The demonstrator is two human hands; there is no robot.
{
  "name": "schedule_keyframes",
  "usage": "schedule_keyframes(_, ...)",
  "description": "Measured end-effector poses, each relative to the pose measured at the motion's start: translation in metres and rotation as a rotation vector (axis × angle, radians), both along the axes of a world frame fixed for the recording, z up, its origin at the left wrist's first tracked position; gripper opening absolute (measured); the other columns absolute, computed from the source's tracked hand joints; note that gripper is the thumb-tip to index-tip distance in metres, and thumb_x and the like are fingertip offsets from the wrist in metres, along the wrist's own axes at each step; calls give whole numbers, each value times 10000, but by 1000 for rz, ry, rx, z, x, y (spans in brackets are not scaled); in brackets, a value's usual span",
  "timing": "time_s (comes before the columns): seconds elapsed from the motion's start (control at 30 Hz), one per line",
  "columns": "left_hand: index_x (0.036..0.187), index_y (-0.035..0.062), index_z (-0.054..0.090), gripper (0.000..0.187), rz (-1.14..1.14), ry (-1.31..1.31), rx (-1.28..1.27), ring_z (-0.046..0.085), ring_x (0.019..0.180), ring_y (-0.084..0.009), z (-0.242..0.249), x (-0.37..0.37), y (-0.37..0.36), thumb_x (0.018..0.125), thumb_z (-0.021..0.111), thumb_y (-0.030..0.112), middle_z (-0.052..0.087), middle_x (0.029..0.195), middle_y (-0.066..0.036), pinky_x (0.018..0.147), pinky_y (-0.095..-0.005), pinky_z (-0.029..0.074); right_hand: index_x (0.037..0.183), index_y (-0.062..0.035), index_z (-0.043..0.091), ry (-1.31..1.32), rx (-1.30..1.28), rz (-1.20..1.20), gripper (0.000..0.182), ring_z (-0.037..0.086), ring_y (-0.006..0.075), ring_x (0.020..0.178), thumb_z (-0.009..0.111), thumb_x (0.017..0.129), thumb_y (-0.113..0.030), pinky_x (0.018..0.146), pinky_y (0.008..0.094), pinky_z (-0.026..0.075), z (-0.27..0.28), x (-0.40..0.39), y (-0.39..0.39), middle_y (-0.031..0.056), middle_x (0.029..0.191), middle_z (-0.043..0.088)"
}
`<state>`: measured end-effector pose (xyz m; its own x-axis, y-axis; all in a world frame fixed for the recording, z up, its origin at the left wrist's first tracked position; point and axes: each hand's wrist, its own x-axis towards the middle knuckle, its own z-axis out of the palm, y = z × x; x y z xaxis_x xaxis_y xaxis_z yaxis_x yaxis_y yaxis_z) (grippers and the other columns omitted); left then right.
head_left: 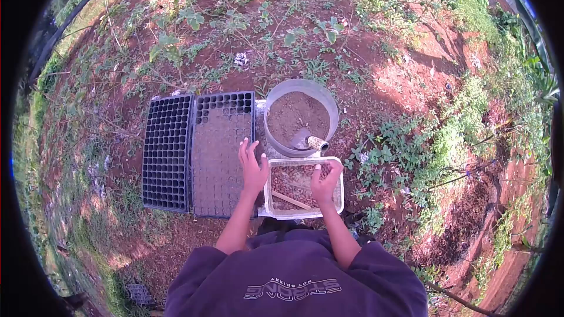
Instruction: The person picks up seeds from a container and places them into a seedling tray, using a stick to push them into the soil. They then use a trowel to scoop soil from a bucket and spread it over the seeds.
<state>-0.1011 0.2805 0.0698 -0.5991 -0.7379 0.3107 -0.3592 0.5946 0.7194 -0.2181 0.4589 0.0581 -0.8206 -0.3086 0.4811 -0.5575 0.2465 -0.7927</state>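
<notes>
We stand over red, weedy ground [411,64], and around our hands the things run from large to small. The biggest are two black seedling trays. The tray at nine o'clock [167,152] shows empty cells throughout. The tray next to it [223,152], touching it on its three o'clock side, looks filled with soil over most of its cells, with only a couple of rows at its twelve o'clock end still dark and open. We judge the filling of this tray nearly done, and the other tray not begun.

At one o'clock from our hands sits a round grey basin [276,103] of brown soil, with a scoop [309,140] lying in it near the rim.

Just below it, at six o'clock from the basin, is a clear rectangular container [339,196] holding reddish-brown bits, seeds perhaps, though we cannot tell, and a thin stick [291,200].

Our left hand [253,167] has its fingers spread open, resting at the filled tray's edge beside the container. Our right hand [325,183] reaches into the container, fingers curled; whether they pinch anything we cannot tell.
</notes>
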Motion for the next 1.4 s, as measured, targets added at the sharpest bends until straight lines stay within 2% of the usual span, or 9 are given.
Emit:
schedule_keyframes(0.17, 1297, 36, 413, 461, -30, 123, -17, 243, 1333, -426, 33, -51, -37, 863, 555, 99, 298, 1402, -245, 1098, -522, 220, 1087, -8, 479, 102, 30, 13, 306, 494, 305, 973, 623, 824, -68, 856, 404, 412, 68, -28, -27, 155, 1045, 479)
schedule_keyframes(0.23, 1312, 32, 394, 484, -38, 120, -48, 251, 1329, -430, 38, -78, -48, 863, 559, 106, 295, 1405, -250, 1097, -519, 228, 1101, -41, 519, 2, 470, 74, 330, 513, 333, 1008, 637, 827, -182, 871, 442, 417, 77, -40, -35, 167, 1077, 497)
schedule_keyframes(0.4, 1389, 14, 287, 621, -71, 7, -132, 280, 1318, -446, 22, -121, -60, 858, 579, 151, 263, 1441, -267, 1095, -513, 254, 975, -51, 617, -41, 841, 30, 320, 671, 350, 760, 650, 824, -332, 644, 440, 539, 80, -56, -56, 144, 874, 644)
schedule_keyframes(0.77, 1391, -1, 271, 671, -57, -56, -211, 326, 1280, -442, 13, -124, -61, 793, 559, 100, 300, 1418, -260, 1081, -495, 291, 898, -73, 738, -440, 683, -38, 408, 683, 350, 761, 688, 766, -455, 721, 427, 533, 123, -107, -60, 181, 708, 681)
schedule_keyframes(0.87, 1392, -1, 284, 680, -53, -45, -136, 324, 1293, -433, 12, -124, -61, 787, 576, 103, 307, 1418, -265, 1092, -484, 272, 931, -83, 731, -346, 710, 9, 377, 678, 340, 753, 698, 772, -424, 717, 416, 533, 138, -104, -59, 174, 797, 691)
schedule_keyframes(0.93, 1385, 3, 291, 680, -57, -44, -118, 327, 1287, -428, 14, -123, -60, 782, 585, 107, 305, 1419, -251, 1085, -480, 283, 964, -89, 719, 62, 671, 70, 334, 668, 304, 781, 730, 762, -356, 687, 384, 521, 143, -101, -59, 136, 874, 679)
schedule_keyframes(1.1, 1370, -2, 290, 667, -55, -67, -117, 321, 1286, -434, 21, -123, -58, 773, 567, 105, 301, 1408, -253, 1081, -486, 295, 998, -126, 702, 240, 818, 87, 300, 634, 250, 869, 745, 741, -273, 685, 388, 528, 171, -111, -77, 85, 907, 618)
schedule_keyframes(1.27, 1373, 7, 288, 674, -56, -84, -84, 319, 1290, -426, 19, -124, -59, 774, 576, 109, 304, 1406, -244, 1085, -480, 293, 866, -89, 709, 600, 1024, 168, 192, 659, 256, 814, 755, 707, -185, 694, 392, 528, 157, -136, -109, 100, 946, 614)
schedule_keyframes(1.4, 1370, 13, 294, 671, -44, -79, -90, 322, 1289, -423, 19, -124, -59, 771, 580, 104, 308, 1403, -241, 1083, -475, 297, 798, -61, 704, 408, 1211, 89, 164, 682, 274, 793, 761, 683, -163, 678, 399, 547, 127, -151, -138, 124, 925, 652)
